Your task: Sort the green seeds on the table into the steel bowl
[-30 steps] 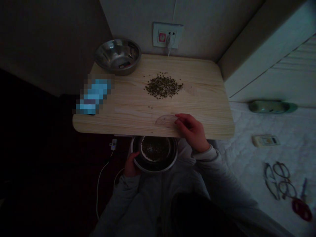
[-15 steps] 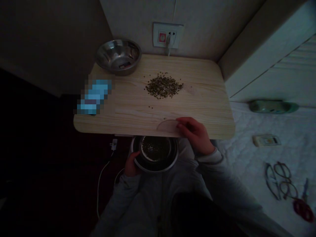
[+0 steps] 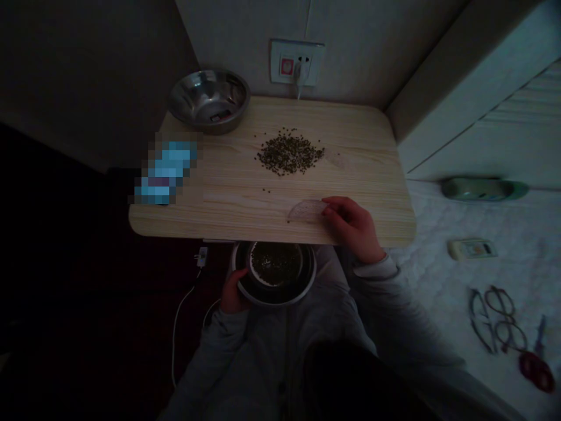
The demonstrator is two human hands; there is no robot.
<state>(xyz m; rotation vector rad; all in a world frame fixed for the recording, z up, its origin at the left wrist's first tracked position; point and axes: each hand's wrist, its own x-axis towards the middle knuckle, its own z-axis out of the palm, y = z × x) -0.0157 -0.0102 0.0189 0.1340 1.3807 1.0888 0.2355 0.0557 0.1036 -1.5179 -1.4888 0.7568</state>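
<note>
Protractor (image 3: 307,210) is pinched in my right hand (image 3: 354,229); my left hand (image 3: 233,293) grips the bowl (image 3: 277,304). I should guide the bean (image 3: 288,221) slowly, edge flat.

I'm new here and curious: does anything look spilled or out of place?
Two dark grains lie apart from the main pile on the table, and another sits near the clear half-round piece in the right hand; they look like strays.
</note>
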